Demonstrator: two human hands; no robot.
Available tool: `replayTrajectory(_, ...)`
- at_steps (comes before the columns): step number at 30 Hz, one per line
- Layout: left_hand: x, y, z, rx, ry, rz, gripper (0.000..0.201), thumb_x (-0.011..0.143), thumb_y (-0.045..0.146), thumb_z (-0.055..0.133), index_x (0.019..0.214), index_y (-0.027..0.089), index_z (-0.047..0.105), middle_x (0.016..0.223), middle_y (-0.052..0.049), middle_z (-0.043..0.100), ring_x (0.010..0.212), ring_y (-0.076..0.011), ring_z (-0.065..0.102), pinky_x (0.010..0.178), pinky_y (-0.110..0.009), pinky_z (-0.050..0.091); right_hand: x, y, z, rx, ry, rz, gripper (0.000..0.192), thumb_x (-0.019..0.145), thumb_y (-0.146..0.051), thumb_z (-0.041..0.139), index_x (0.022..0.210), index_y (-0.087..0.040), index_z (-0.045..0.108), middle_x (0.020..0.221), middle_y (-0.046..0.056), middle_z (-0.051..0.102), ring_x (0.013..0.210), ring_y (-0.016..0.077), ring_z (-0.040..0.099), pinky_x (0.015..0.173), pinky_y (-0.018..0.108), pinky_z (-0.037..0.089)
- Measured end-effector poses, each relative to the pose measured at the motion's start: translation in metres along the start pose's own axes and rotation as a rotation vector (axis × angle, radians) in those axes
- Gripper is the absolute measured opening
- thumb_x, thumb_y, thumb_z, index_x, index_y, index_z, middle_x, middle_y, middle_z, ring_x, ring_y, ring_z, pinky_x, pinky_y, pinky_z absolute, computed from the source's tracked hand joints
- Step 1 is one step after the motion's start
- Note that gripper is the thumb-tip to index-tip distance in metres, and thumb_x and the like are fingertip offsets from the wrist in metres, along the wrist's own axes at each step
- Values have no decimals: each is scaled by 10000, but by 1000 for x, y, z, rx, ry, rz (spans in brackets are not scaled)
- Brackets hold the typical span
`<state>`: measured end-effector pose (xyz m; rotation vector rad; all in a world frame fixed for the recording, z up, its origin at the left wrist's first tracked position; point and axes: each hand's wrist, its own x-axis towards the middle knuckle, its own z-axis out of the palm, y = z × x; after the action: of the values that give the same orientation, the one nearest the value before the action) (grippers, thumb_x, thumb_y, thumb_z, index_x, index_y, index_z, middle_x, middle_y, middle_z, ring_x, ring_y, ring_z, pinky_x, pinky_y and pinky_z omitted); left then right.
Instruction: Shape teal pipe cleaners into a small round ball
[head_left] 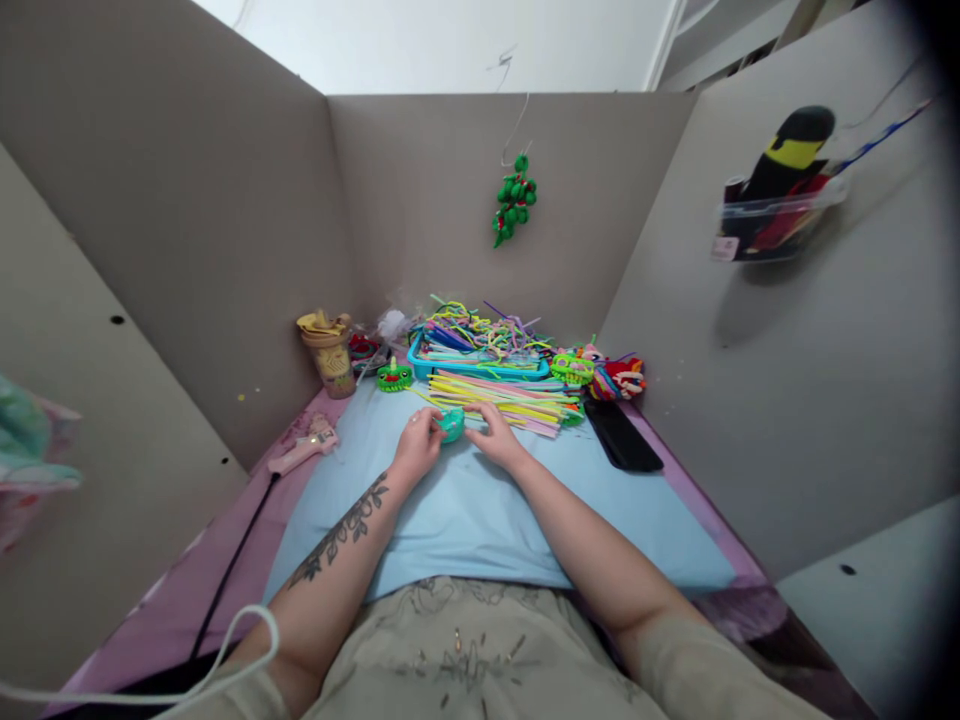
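A small teal-green piece (452, 426), which looks fuzzy and rounded, is held above the light blue cloth in front of me. My left hand (420, 440) is closed on its left side, pinching it between thumb and fingers. Just to its right is my right hand (495, 436), thumb and fingers apart and curved toward the piece; whether the fingertips touch it I cannot make out. Directly behind lies a row of yellow, pink and green pipe cleaners (499, 398). The piece's exact shape is too small to tell.
Behind the row stands a blue tray (480, 372) heaped with pipe cleaners. At left are a pink glue gun (304, 450), a brown cup (330, 362) and a green frog-like figure (394, 375). A black phone-like slab (624, 436) lies right. Grey panels (450, 200) enclose the table.
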<state>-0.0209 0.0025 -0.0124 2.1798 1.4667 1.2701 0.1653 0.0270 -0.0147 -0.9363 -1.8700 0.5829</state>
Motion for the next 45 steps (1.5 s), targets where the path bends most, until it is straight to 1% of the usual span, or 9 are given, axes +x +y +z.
replayTrajectory(5, 1, -6, 1, -201, -97, -58, 289, 746, 182, 564, 1024, 195, 487, 789, -13, 646, 836, -179, 614, 819, -327, 452, -1, 4, 2, 29, -16, 36, 335, 728, -191, 573, 1060, -231, 587, 1102, 64, 519, 1087, 199, 485, 926, 363, 399)
replayTrajectory(10, 2, -12, -1, -324, -163, -67, 333, 768, 174, 537, 1099, 181, 496, 900, -45, 673, 893, -168, 632, 836, -317, 470, 1, 10, 3, 103, 9, 121, 247, 750, -189, 522, 974, -204, 627, 1023, 59, 569, 902, 158, 562, 805, 309, 462)
replayTrajectory(15, 4, -14, -3, -105, -13, 12, 213, 742, 165, 558, 950, 184, 600, 1027, -75, 638, 1031, -206, 563, 929, -377, 423, 2, 2, -3, 74, 27, 82, 157, 780, -227, 520, 816, -178, 665, 860, 50, 663, 863, 175, 596, 825, 331, 449)
replayTrajectory(17, 5, -17, -2, -80, 47, -65, 174, 734, 199, 574, 904, 181, 604, 955, -68, 642, 942, -199, 589, 857, -356, 464, 0, -3, -5, 96, -54, 71, 140, 774, -231, 540, 808, -178, 665, 809, 35, 675, 815, 168, 611, 803, 318, 459)
replayTrajectory(22, 6, -26, 6, -357, 1, -323, 183, 769, 286, 526, 905, 174, 575, 741, -24, 651, 687, -159, 635, 646, -280, 507, -5, -7, -2, 170, -269, 59, 201, 798, -163, 475, 871, -185, 661, 767, 21, 680, 717, 142, 633, 720, 282, 488)
replayTrajectory(28, 6, -22, 6, -431, -77, -297, 238, 723, 261, 552, 921, 147, 620, 873, -57, 676, 728, -155, 630, 664, -274, 515, -6, -9, 4, -256, -264, -174, 342, 774, -100, 502, 1045, -264, 630, 989, 37, 657, 855, 167, 602, 752, 282, 445)
replayTrajectory(33, 6, -20, 8, -516, -104, -332, 239, 697, 179, 523, 916, 144, 613, 900, -59, 667, 704, -135, 619, 667, -276, 526, -6, -11, 11, -543, -305, -226, 260, 835, -179, 489, 996, -310, 646, 879, 36, 645, 663, 143, 551, 602, 251, 361)
replayTrajectory(40, 6, -15, 6, -701, -135, -411, 285, 692, 174, 556, 970, 141, 609, 1012, -93, 653, 829, -169, 630, 731, -317, 529, -6, -19, 14, -528, -205, -175, 201, 856, -224, 492, 949, -298, 655, 883, 52, 614, 690, 163, 530, 630, 281, 334)
replayTrajectory(45, 5, -12, -1, -716, -136, -318, 293, 698, 269, 639, 963, 143, 642, 1010, -106, 669, 925, -210, 617, 859, -365, 480, -4, -18, 12, -373, -108, -175, 151, 819, -228, 562, 939, -256, 650, 904, 47, 600, 848, 185, 546, 758, 305, 374)
